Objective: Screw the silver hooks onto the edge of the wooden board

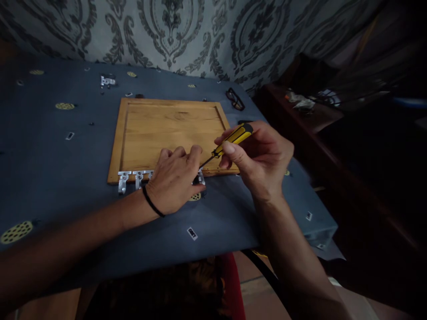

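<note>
A yellow-and-black screwdriver (235, 138) is held by its handle in my right hand (263, 155), its shaft slanting down to the left. The tip meets a metal hinge (201, 178) at the near edge of a framed wooden panel (170, 129). My left hand (175, 180), with a black band at the wrist, rests over that edge, thumb and index finger closed about this hinge. Farther left along the same edge sit more silvery hinges (123, 181), one partly covered by my left hand. Small holes show in the edge right of the screwdriver tip.
The panel lies on a table with a blue patterned cloth (90, 155). Another hinge (107, 81) with small loose parts lies at the back left. Dark-framed glasses (235, 98) lie beyond the panel's right corner. A patterned curtain (167, 31) hangs behind; dark furniture stands right.
</note>
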Action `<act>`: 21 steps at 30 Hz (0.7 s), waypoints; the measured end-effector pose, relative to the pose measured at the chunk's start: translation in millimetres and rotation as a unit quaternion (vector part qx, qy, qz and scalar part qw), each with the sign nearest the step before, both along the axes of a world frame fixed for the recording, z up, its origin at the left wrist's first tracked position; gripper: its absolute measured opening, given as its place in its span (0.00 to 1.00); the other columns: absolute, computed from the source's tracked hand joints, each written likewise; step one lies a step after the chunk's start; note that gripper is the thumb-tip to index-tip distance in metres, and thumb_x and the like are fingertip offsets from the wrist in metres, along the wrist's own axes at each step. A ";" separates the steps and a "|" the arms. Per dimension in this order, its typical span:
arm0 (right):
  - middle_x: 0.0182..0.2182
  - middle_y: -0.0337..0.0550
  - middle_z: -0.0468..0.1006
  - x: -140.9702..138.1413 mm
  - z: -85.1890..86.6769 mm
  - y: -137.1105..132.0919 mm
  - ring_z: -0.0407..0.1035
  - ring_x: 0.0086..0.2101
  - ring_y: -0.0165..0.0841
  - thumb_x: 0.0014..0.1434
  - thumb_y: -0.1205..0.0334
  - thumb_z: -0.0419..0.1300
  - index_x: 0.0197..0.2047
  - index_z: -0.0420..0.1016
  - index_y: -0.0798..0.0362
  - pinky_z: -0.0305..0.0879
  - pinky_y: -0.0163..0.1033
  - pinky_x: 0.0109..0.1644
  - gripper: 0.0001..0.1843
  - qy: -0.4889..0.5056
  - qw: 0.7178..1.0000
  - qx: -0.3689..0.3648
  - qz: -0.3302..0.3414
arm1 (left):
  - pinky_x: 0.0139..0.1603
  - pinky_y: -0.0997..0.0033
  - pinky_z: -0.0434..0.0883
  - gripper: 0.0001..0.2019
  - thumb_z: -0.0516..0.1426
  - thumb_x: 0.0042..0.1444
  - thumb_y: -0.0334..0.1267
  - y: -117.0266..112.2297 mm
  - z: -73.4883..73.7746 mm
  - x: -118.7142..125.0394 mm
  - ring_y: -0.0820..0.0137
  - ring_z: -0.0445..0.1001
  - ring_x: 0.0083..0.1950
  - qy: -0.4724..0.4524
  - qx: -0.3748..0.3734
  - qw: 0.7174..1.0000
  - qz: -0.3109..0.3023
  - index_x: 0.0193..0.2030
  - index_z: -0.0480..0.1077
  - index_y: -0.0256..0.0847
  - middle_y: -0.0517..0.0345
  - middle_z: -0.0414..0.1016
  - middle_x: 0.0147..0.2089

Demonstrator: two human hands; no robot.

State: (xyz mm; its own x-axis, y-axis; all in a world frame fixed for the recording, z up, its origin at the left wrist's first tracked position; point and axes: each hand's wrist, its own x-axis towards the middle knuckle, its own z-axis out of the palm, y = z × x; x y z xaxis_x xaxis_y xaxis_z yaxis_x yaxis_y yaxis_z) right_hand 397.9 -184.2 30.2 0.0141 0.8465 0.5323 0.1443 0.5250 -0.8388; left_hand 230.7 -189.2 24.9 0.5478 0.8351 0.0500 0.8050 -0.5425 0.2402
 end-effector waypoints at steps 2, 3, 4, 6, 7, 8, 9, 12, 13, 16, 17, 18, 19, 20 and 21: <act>0.26 0.32 0.77 -1.9 -1.7 0.5 0.67 0.17 0.24 0.47 0.54 0.77 0.30 0.73 0.48 0.66 0.31 0.17 0.17 0.011 1.000 0.019 -0.022 | 0.51 0.57 0.62 0.29 0.66 0.57 0.45 0.3 0.6 0.1 0.52 0.72 0.55 0.004 -0.006 1.000 0.001 0.57 0.59 0.34 0.49 0.77 0.47; 0.23 0.30 0.75 -3.2 -2.8 0.9 0.66 0.16 0.23 0.45 0.54 0.78 0.29 0.71 0.48 0.64 0.31 0.16 0.19 0.017 0.999 0.032 -0.036 | 0.51 0.57 0.62 0.29 0.66 0.57 0.45 0.3 0.7 0.0 0.52 0.72 0.55 0.005 -0.007 1.000 0.002 0.57 0.59 0.34 0.49 0.77 0.47; 0.22 0.28 0.73 -4.5 -4.0 1.2 0.65 0.16 0.23 0.44 0.55 0.78 0.28 0.69 0.48 0.63 0.30 0.15 0.21 0.023 0.997 0.045 -0.051 | 0.51 0.56 0.62 0.29 0.66 0.57 0.45 0.3 0.7 -0.1 0.52 0.72 0.55 0.006 -0.007 1.000 0.003 0.57 0.59 0.34 0.48 0.77 0.47; 0.21 0.27 0.71 -6.6 -6.2 2.0 0.65 0.15 0.23 0.46 0.54 0.77 0.29 0.68 0.48 0.61 0.29 0.15 0.21 0.041 0.993 0.078 -0.079 | 0.52 0.56 0.62 0.29 0.66 0.57 0.45 0.2 0.5 -0.5 0.52 0.72 0.55 0.004 -0.007 1.000 0.004 0.58 0.59 0.34 0.48 0.77 0.47; 0.22 0.27 0.72 -7.1 -7.1 2.4 0.65 0.15 0.22 0.48 0.53 0.76 0.30 0.68 0.48 0.60 0.29 0.15 0.20 0.052 0.989 0.097 -0.094 | 0.52 0.56 0.62 0.30 0.66 0.57 0.44 0.1 0.3 -0.7 0.52 0.72 0.56 0.002 -0.009 1.000 0.004 0.59 0.59 0.34 0.49 0.78 0.47; 0.22 0.27 0.72 -7.1 -7.6 3.0 0.65 0.16 0.22 0.51 0.52 0.74 0.31 0.68 0.47 0.60 0.29 0.15 0.19 0.062 0.986 0.113 -0.108 | 0.52 0.56 0.62 0.30 0.66 0.57 0.44 0.0 0.1 -1.0 0.52 0.72 0.56 0.000 -0.010 1.000 0.004 0.59 0.59 0.34 0.49 0.78 0.47; 0.23 0.26 0.72 -6.8 -8.0 3.5 0.65 0.16 0.22 0.53 0.52 0.73 0.32 0.68 0.47 0.60 0.28 0.15 0.18 0.068 0.982 0.128 -0.119 | 0.52 0.56 0.62 0.30 0.66 0.57 0.44 -0.1 0.0 -1.1 0.52 0.71 0.56 -0.002 -0.012 1.000 0.003 0.59 0.59 0.34 0.49 0.78 0.48; 0.23 0.26 0.70 -4.8 -7.5 4.9 0.65 0.16 0.21 0.55 0.51 0.71 0.32 0.66 0.47 0.58 0.28 0.15 0.18 0.057 0.981 0.131 -0.135 | 0.53 0.56 0.62 0.31 0.67 0.57 0.44 0.1 -0.1 -1.2 0.53 0.71 0.56 -0.004 -0.014 1.000 0.001 0.59 0.58 0.34 0.49 0.78 0.48; 0.23 0.26 0.70 -4.4 -7.0 5.0 0.65 0.16 0.21 0.55 0.51 0.71 0.31 0.66 0.47 0.57 0.28 0.15 0.18 0.048 0.983 0.121 -0.132 | 0.53 0.56 0.62 0.31 0.67 0.57 0.44 0.2 -0.1 -1.1 0.53 0.71 0.56 -0.003 -0.013 1.000 0.002 0.60 0.58 0.34 0.49 0.78 0.48; 0.23 0.27 0.72 -5.1 -5.1 4.4 0.65 0.15 0.22 0.53 0.50 0.73 0.31 0.67 0.47 0.58 0.29 0.14 0.19 0.036 0.989 0.091 -0.109 | 0.52 0.56 0.62 0.31 0.67 0.56 0.44 0.4 -0.2 -0.6 0.52 0.72 0.55 0.000 -0.011 1.000 0.004 0.59 0.58 0.34 0.49 0.78 0.48; 0.23 0.28 0.72 -5.8 -4.4 4.0 0.66 0.15 0.22 0.52 0.50 0.73 0.30 0.67 0.48 0.59 0.29 0.14 0.19 0.037 0.991 0.084 -0.102 | 0.52 0.56 0.62 0.31 0.67 0.56 0.44 0.3 -0.4 -0.4 0.53 0.72 0.55 -0.001 -0.008 1.000 0.004 0.59 0.59 0.34 0.49 0.77 0.48; 0.23 0.28 0.72 -6.5 -3.9 3.8 0.66 0.15 0.22 0.51 0.50 0.74 0.30 0.67 0.48 0.59 0.29 0.14 0.20 0.040 0.991 0.077 -0.098 | 0.52 0.56 0.62 0.30 0.67 0.56 0.44 0.3 -0.6 -0.3 0.53 0.72 0.55 -0.004 -0.005 1.000 0.004 0.59 0.59 0.35 0.49 0.77 0.48; 0.23 0.28 0.72 -7.2 -3.6 3.7 0.66 0.15 0.22 0.50 0.50 0.74 0.30 0.67 0.48 0.59 0.29 0.13 0.20 0.042 0.992 0.071 -0.096 | 0.52 0.57 0.62 0.30 0.67 0.56 0.44 0.2 -0.7 -0.2 0.53 0.72 0.55 -0.007 -0.003 1.000 0.003 0.59 0.59 0.35 0.50 0.78 0.47; 0.23 0.28 0.72 -7.7 -3.4 3.8 0.66 0.15 0.22 0.50 0.49 0.74 0.30 0.67 0.48 0.59 0.29 0.13 0.21 0.044 0.992 0.066 -0.095 | 0.51 0.57 0.62 0.31 0.67 0.56 0.44 0.1 -0.8 -0.1 0.53 0.72 0.55 -0.010 0.000 1.000 0.002 0.59 0.59 0.35 0.50 0.78 0.47; 0.22 0.28 0.72 -8.0 -3.4 4.0 0.65 0.15 0.22 0.50 0.49 0.74 0.29 0.66 0.48 0.59 0.29 0.13 0.21 0.045 0.993 0.061 -0.093 | 0.51 0.57 0.62 0.31 0.67 0.56 0.44 0.0 -0.9 -0.1 0.53 0.72 0.55 -0.012 0.001 1.000 0.002 0.59 0.58 0.35 0.50 0.78 0.47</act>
